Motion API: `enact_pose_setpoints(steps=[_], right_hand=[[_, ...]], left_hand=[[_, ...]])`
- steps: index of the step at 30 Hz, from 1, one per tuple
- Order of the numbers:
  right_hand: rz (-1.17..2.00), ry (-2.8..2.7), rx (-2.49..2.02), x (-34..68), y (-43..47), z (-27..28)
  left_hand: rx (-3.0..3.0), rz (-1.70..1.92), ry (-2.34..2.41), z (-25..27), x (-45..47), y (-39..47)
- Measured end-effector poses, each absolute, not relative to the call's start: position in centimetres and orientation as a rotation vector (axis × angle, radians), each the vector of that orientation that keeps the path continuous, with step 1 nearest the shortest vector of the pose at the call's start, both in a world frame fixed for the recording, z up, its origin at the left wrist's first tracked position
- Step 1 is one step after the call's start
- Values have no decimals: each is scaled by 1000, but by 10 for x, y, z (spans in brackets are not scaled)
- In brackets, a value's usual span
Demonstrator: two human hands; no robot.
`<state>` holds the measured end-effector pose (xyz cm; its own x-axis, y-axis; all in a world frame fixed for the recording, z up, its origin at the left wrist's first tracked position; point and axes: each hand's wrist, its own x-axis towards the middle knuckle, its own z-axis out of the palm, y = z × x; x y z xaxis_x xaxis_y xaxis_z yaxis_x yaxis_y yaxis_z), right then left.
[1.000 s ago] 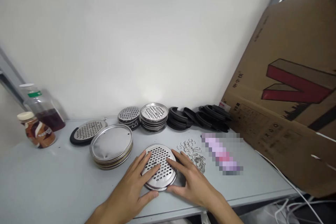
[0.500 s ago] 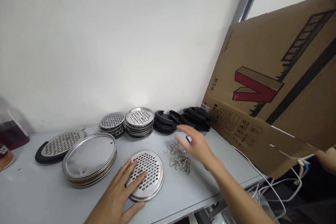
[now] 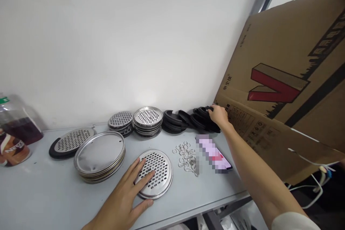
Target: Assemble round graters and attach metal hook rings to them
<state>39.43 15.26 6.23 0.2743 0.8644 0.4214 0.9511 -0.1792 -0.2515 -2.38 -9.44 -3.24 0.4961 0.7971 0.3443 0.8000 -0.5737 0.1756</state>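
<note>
My left hand lies with spread fingers on the left side of a round metal grater plate with oblong holes. At the back right, my right hand is closed on a curved black plastic piece at the top of a black pile; its fingertips are partly hidden. Left of that pile are more curved black pieces. Metal rings and clips lie loose to the right of the grater plate. Two stacks of grater plates, a near one and a left one, stand by the wall.
Smooth round metal plates are stacked at left, beside a grater disc with a black rim. Bottles stand at far left. A phone lies at right. A large cardboard box leans over the right end, near white cables.
My right hand has reached away and to the right, from above the clips to the black pile, and closed there. The phone is now uncovered. My left hand stays on the grater plate.
</note>
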Motion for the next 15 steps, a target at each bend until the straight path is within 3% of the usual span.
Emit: enact_pose_setpoints(steps=[7,9,15], right_hand=[[-387,-1514,-1970,384,111,100],[-418,-1495,-1751,378,87,107],[-56,-1695,-1189,348,20,94]], left_hand=[[-2721,-632,-1467,-33,-25,-95],[-2733,-630,-1476,-32,-24,-95],[-2765,-617,-1543,-32,-22,-96]])
